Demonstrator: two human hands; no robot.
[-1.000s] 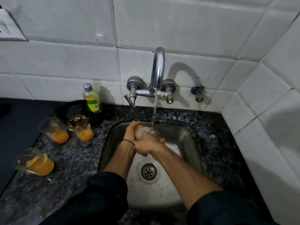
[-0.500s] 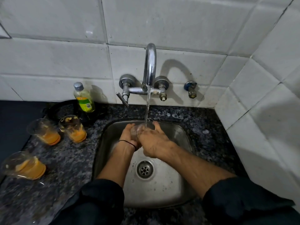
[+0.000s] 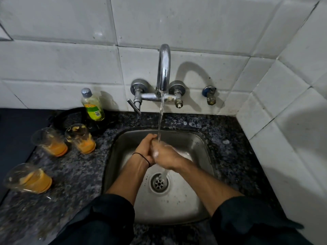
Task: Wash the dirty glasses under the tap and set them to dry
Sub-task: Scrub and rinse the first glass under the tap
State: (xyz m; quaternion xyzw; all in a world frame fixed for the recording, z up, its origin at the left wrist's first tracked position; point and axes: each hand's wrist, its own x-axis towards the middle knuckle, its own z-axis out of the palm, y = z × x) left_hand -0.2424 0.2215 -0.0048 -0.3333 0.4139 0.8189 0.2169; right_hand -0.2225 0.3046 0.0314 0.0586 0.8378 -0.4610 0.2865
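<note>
Head view: left hand (image 3: 144,149) and right hand (image 3: 166,157) pressed together over the sink (image 3: 203,144), directly under the water stream (image 3: 160,119) falling from the tap (image 3: 164,68). Fingers of both curled inward, suds on the right hand's knuckles. Cannot tell about any glass clamped between them: inside of the clasp hidden by the palms. A pale blurred patch just beyond the right hand, too unclear to name. Thin black band (image 3: 141,156) round the left wrist. Drain (image 3: 159,183) below the hands, with water spilling down onto it. On the speckled surface (image 3: 74,174) left of the sink, three dirty glasses with orange residue: back-left glass (image 3: 49,142), glass nearest the sink (image 3: 80,138) just beside it, front glass (image 3: 28,177) apart from that pair, near the surface's left edge. Soap bottle (image 3: 92,105) upright by the tiled wall (image 3: 53,59), behind the glasses, on or just behind a dark round dish (image 3: 70,119); cannot tell which.
</note>
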